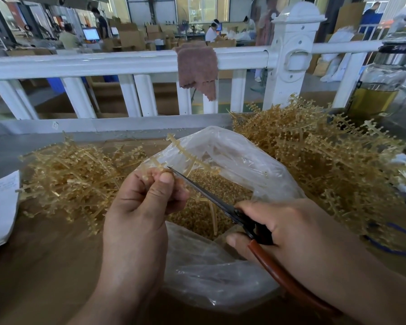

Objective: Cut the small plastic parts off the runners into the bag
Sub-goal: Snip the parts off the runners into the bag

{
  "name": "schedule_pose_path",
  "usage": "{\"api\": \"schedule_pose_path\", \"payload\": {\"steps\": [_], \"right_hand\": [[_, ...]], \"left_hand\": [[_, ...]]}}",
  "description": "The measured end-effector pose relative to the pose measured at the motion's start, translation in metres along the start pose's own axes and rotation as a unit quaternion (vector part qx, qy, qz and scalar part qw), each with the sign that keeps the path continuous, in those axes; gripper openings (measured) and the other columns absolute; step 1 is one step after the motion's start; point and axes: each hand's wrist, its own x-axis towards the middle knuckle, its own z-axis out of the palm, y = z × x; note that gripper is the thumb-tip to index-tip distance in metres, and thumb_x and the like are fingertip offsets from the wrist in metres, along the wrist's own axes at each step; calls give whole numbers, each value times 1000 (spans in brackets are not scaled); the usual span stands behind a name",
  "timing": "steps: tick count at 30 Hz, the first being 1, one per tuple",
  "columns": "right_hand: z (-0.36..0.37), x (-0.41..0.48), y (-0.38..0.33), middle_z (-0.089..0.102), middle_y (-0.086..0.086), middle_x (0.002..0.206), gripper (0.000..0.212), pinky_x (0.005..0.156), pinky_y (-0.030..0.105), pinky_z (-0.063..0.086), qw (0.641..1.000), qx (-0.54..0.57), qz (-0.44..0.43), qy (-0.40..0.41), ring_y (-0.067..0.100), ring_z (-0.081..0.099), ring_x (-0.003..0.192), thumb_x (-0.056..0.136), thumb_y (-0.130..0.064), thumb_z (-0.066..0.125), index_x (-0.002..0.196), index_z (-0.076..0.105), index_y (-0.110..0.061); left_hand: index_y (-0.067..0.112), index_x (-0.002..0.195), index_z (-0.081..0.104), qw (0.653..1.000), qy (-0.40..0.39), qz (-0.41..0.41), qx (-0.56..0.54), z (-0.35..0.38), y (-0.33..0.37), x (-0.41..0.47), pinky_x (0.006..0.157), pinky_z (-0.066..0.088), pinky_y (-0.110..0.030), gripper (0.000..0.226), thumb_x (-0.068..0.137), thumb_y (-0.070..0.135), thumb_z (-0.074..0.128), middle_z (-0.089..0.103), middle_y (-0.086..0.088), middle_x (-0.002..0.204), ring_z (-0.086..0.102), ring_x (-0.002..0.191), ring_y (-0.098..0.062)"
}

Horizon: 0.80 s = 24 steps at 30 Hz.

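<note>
We are working at a brown worktop (45, 266). On our right a big heap of full runners (314, 160) is waiting, with the little bits on them. On our left a flatter heap of runners (68, 179) is lying (these look mostly bare, so we think they are the finished ones).

Between the two heaps the clear bag (209, 277) is sitting open, just in front of us. Lots of small plastic parts (220, 191) are already lying inside it.

Our right hand (279, 221) is gripping the scissors (209, 198), with the fingers curled tight round the handles. The blades are looking pressed together, and the tip is pointing up close to our left thumb. Our left hand (141, 202) is pinching one end of a runner (185, 153), and the fingers are squeezing it. The runner is sticking up and out over the mouth of the bag.

We think we are in the middle of snipping this runner. For the next snip the blades are needing to open and close right beside a small part, low over the bag, so the part is dropping in and not onto the worktop. Our thumb is very near the tip, so we are needing to be careful.
</note>
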Motion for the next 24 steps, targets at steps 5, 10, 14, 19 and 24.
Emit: {"api": "schedule_pose_path", "payload": {"steps": [5, 10, 14, 19, 24], "right_hand": [[0, 0, 2, 64, -15, 73, 62, 60, 21, 50, 1000, -8, -1, 6, 1, 60, 67, 73, -78, 34, 111, 57, -35], [1, 0, 3, 66, -16, 80, 69, 63, 21, 52, 1000, -5, 2, 3, 0, 61, 73, 68, -81, 27, 116, 51, -37], [-1, -1, 2, 67, -17, 83, 67, 66, 24, 53, 1000, -1, 4, -2, 0, 62, 75, 70, -80, 30, 117, 50, -37], [-1, -1, 2, 65, -19, 80, 63, 62, 21, 51, 1000, 0, 4, -2, -2, 60, 74, 70, -81, 29, 117, 46, -42], [-1, -1, 3, 63, -20, 75, 62, 58, 17, 48, 1000, -6, 8, -1, -4, 58, 70, 70, -81, 32, 115, 49, -41]], "left_hand": [[22, 85, 70, 1000, 11, 4, 3, 0, 1, 0, 72, 57, -26, 15, 91, 34, 64, 74, -6, 81, 73, 79, -19], [17, 88, 65, 1000, 16, 20, 11, -1, 3, 1, 70, 58, -23, 20, 93, 37, 63, 75, -8, 81, 75, 76, -20], [28, 81, 66, 999, 2, 31, 9, 0, 4, 1, 72, 58, -24, 17, 94, 38, 63, 74, -7, 82, 74, 78, -20], [33, 81, 66, 999, -13, 42, -1, 1, 4, 1, 75, 58, -26, 14, 93, 41, 66, 73, -2, 83, 73, 80, -17], [30, 82, 64, 999, 1, 53, -3, 4, 5, -1, 73, 58, -23, 14, 95, 33, 62, 73, 0, 81, 74, 78, -16]]}}
